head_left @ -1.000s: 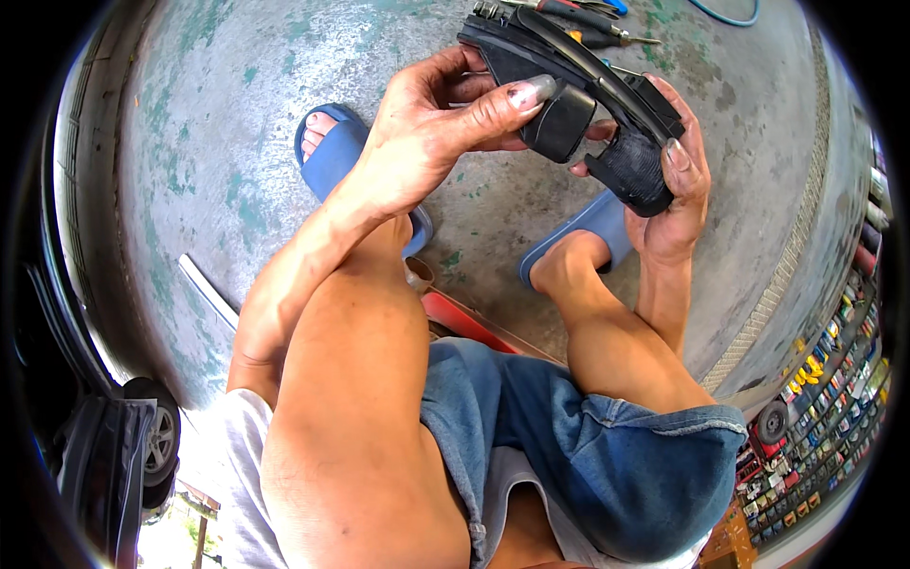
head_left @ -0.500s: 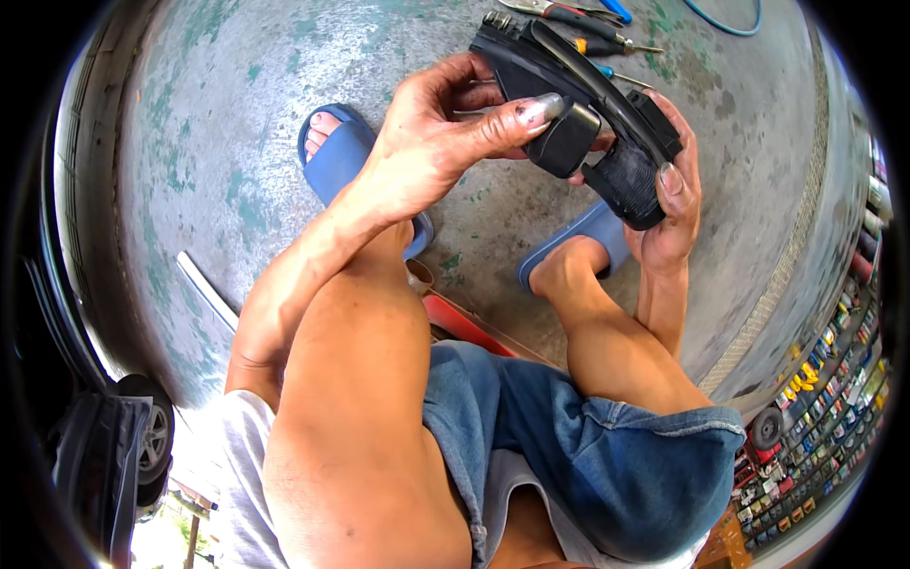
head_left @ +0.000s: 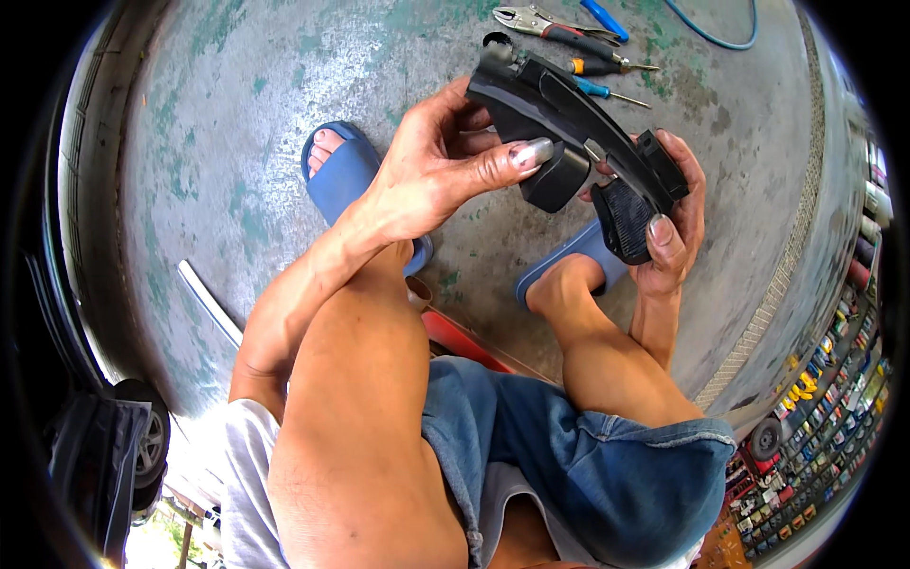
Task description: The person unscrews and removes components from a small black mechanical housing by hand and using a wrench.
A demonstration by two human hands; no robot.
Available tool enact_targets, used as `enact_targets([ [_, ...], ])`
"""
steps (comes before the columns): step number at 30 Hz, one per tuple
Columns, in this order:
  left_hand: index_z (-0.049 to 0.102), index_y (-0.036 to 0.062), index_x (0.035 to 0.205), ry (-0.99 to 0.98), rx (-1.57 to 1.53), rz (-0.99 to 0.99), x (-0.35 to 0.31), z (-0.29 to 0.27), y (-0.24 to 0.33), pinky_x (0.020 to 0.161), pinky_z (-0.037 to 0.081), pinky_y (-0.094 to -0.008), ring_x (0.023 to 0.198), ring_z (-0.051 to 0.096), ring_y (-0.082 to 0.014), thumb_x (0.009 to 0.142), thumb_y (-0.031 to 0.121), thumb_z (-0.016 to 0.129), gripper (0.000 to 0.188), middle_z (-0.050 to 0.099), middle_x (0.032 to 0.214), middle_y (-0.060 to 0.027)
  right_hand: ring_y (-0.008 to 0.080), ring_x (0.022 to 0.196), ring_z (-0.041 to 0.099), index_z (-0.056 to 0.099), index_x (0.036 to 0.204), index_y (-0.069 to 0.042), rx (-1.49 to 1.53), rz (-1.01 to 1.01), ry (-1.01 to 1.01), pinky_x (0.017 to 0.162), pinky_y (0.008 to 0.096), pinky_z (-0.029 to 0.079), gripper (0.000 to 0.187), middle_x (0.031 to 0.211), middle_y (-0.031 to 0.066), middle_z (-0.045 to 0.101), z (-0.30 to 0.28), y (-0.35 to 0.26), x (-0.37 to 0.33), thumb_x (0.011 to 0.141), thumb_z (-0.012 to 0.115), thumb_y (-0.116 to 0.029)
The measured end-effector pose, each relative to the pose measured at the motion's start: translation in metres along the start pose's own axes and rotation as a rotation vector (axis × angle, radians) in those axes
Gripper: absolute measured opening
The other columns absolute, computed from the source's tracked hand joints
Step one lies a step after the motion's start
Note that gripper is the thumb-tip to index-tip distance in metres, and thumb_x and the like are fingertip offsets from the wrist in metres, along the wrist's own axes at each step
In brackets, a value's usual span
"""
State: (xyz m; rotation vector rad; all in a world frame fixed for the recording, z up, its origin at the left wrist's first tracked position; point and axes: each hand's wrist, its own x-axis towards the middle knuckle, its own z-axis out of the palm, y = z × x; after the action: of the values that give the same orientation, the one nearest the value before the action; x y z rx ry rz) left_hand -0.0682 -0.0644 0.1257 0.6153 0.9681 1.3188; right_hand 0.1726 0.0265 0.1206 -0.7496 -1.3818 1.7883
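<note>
Between both hands I hold a black plastic part [head_left: 578, 109], long and curved, with a boxy block [head_left: 557, 178] on its near side and a ribbed pad [head_left: 622, 213] at its lower right end. It hangs tilted above the floor, over my feet. My left hand [head_left: 441, 156] grips the far left end, its thumb pressed along the block and its other fingers partly hidden behind. At the right end, my right hand [head_left: 675, 232] is wrapped round the edge, the thumb beside the ribbed pad.
Beyond the part on the concrete floor lie locking pliers [head_left: 559, 30], an orange-and-black screwdriver [head_left: 597, 66], a blue screwdriver [head_left: 592, 87] and a blue hose [head_left: 725, 44]. A metal strip [head_left: 210, 303] is at left. Something red [head_left: 464, 341] lies between my legs. Small goods [head_left: 815, 417] fill the right side.
The black part has come slightly lower and turned a little, its ribbed end nearer me. More of the pliers and screwdrivers behind it now shows. Both hands keep their hold.
</note>
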Motion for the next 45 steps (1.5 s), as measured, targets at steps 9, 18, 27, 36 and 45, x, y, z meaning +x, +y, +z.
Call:
enact_targets([
  [9, 0.048, -0.0015, 0.136, -0.004, -0.034, 0.074, -0.003, 0.0, -0.003, 0.1, 0.05, -0.0331, 0.114, 0.061, -0.0165, 0.086, 0.01, 0.08, 0.061, 0.064, 0.124, -0.0097, 0.0322, 0.121, 0.058, 0.035, 0.145, 0.007, -0.146, -0.103, -0.025, 0.104, 0.0429, 0.047, 0.085, 0.134, 0.0276, 0.052, -0.007, -0.007, -0.006, 0.082, 0.076, -0.034],
  [18, 0.05, 0.0012, 0.136, 0.013, 0.007, 0.009, -0.009, -0.005, -0.003, 0.095, 0.05, -0.0313, 0.109, 0.061, -0.0137, 0.084, 0.005, 0.08, 0.061, 0.065, 0.122, -0.0069, 0.0325, 0.125, 0.054, 0.036, 0.143, 0.009, -0.226, -0.206, -0.079, 0.106, 0.0417, 0.043, 0.081, 0.135, 0.0278, 0.051, -0.006, -0.017, -0.009, 0.083, 0.075, -0.029],
  [27, 0.047, 0.0004, 0.14, 0.035, -0.11, 0.047, -0.012, -0.003, -0.006, 0.101, 0.048, -0.0339, 0.115, 0.061, -0.0166, 0.08, 0.002, 0.081, 0.069, 0.064, 0.124, -0.0077, 0.0311, 0.117, 0.059, 0.042, 0.142, 0.003, -0.298, -0.174, 0.036, 0.1, 0.0408, 0.05, 0.085, 0.13, 0.0298, 0.054, 0.003, -0.031, -0.013, 0.078, 0.079, -0.041],
  [36, 0.05, -0.0007, 0.138, 0.065, -0.069, 0.039, -0.011, -0.006, -0.001, 0.104, 0.046, -0.0361, 0.119, 0.059, -0.0194, 0.077, 0.005, 0.084, 0.07, 0.063, 0.131, -0.011, 0.0285, 0.111, 0.06, 0.043, 0.141, 0.004, -0.341, -0.2, 0.055, 0.098, 0.0395, 0.051, 0.083, 0.129, 0.0311, 0.054, -0.001, -0.037, -0.015, 0.077, 0.076, -0.039],
  [45, 0.047, -0.0042, 0.141, -0.094, -0.259, 0.064, -0.005, -0.013, -0.011, 0.109, 0.042, -0.0387, 0.128, 0.056, -0.0264, 0.08, 0.016, 0.083, 0.074, 0.056, 0.141, -0.0173, 0.032, 0.115, 0.06, 0.047, 0.135, 0.01, -0.31, -0.248, 0.106, 0.102, 0.0415, 0.046, 0.08, 0.123, 0.027, 0.061, 0.014, -0.05, -0.021, 0.08, 0.077, -0.039],
])
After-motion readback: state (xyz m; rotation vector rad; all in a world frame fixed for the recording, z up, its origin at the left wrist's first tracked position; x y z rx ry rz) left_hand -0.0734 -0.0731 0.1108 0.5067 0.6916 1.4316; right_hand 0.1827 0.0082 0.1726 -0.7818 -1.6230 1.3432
